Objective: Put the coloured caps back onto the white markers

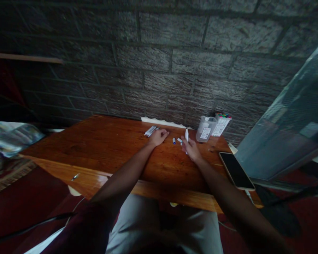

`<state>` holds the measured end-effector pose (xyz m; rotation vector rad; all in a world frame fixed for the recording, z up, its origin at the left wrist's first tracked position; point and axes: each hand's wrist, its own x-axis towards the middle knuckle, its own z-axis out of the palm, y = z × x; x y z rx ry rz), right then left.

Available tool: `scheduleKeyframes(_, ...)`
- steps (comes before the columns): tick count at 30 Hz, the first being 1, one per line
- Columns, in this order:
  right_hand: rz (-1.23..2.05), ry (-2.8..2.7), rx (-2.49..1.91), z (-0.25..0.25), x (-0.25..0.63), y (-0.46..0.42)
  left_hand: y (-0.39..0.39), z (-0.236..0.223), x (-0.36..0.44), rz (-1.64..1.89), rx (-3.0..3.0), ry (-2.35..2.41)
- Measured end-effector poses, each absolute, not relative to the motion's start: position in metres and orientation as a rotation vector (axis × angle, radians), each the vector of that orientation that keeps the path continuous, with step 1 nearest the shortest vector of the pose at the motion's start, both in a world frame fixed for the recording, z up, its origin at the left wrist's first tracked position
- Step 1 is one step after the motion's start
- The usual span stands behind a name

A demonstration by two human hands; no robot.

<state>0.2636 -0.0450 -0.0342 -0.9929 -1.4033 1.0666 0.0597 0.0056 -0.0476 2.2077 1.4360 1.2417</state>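
Note:
My right hand (pixel 192 149) is closed around a white marker (pixel 187 135), which stands nearly upright with its narrow tip pointing up. On the tabletop just left of that hand lie a short blue-and-white cap (pixel 174 141) and another small white piece with blue (pixel 179 140), partly beside the fingers. My left hand (pixel 159 137) rests on the table, its fingers loosely curled and apart, with nothing visible in them. Right behind it lies a small bunch of white markers (pixel 149 131), side by side and partly covered by the hand.
Toward the back right stand a clear plastic container (pixel 205 130) and a second container (pixel 221 125) full of markers with coloured ends. A phone (pixel 237 171) with a cable lies at the right edge of the wooden table (pixel 95 141). A stone-block wall (pixel 153 70) rises behind.

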Motion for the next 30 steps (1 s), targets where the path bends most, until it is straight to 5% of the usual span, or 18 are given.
scheduleKeyframes(6,0.796,-1.292,-1.066,-0.022,0.300,-0.028,0.006,-0.045,0.061,1.252,2.146,1.442)
scheduleKeyframes(12,0.365,-1.776,-1.500,-0.026,0.337,-0.019,0.002,-0.043,0.064,1.246,2.215,1.486)
scheduleKeyframes(20,0.368,-1.881,-1.753,-0.033,0.333,-0.020,0.002,-0.043,0.064,1.285,2.108,1.371)
scheduleKeyframes(30,0.501,-1.771,-1.500,-0.030,0.325,-0.022,0.000,-0.040,0.069,1.373,2.091,1.252)
